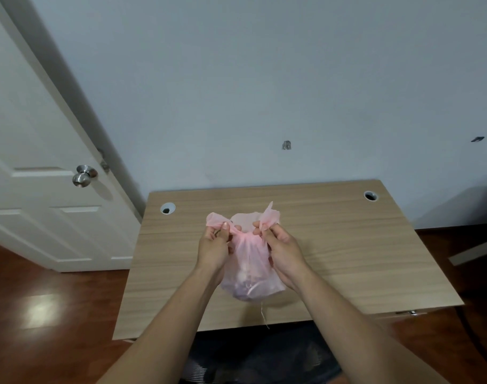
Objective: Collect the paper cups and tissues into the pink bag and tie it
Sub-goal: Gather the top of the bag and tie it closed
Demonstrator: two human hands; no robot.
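Over the desk point(347, 231) our left hand point(213, 249) and right hand point(285, 252) each pinch a gathered handle of the pink bag point(249, 261). We judge it light, thin and tearable, best held by those handles.

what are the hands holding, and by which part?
Both hold the pink bag at its top: left hand pinches the left handle, right hand the right handle.

Both forearms extended forward, left hand point(213, 246) and right hand point(286, 249) close together, fingers curled, apparently pinching the pink bag point(251, 263).
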